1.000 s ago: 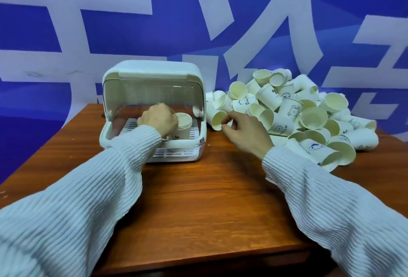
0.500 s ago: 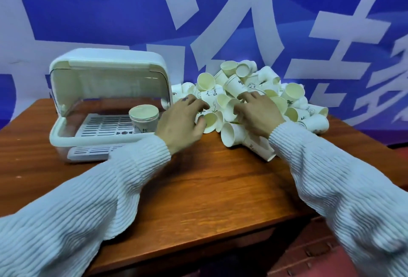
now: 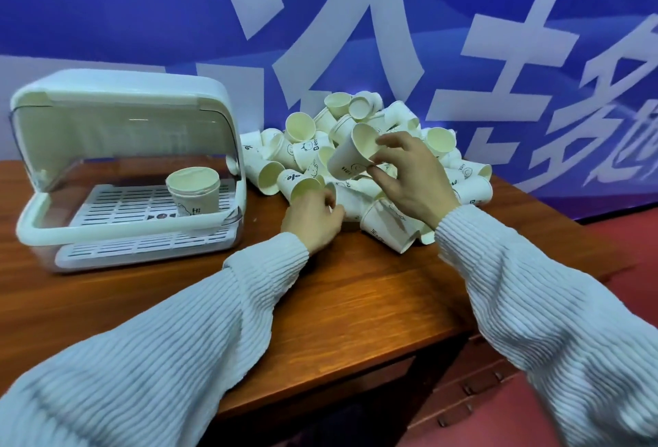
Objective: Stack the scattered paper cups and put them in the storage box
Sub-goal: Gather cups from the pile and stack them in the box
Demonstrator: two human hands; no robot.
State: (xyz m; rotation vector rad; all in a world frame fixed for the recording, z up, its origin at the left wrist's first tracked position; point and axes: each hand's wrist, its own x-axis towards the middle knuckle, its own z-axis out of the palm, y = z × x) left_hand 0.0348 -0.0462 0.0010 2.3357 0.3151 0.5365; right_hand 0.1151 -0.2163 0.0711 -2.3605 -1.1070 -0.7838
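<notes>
Paper cups [image 3: 359, 158] lie heaped at the back right of the worktop [image 3: 356, 297], against the blue banner, and from the head view both hands are now busy in that heap. A second ago the left hand [image 3: 313, 218] was inside the storage box [image 3: 124, 169], setting down a short stack [image 3: 193, 194]; that stack now stands upright on the slatted tray, lid raised above it, and the hand has come across to the near edge of the pile, where its curled fingers hold a single cup [image 3: 302, 190] with the mouth turned towards the person. The right hand [image 3: 409, 179], which was only reaching into the heap, has lifted another cup [image 3: 350, 158] clear of it, pinching the rim between thumb and fingertips, the cup tilted with its base pointing down towards the left hand. To my eye one batch is delivered and a fresh stack is beginning: the raised cup looks about ready to be nested into the one below. Most of the pile remains loose, so the job is at an early stage.
</notes>
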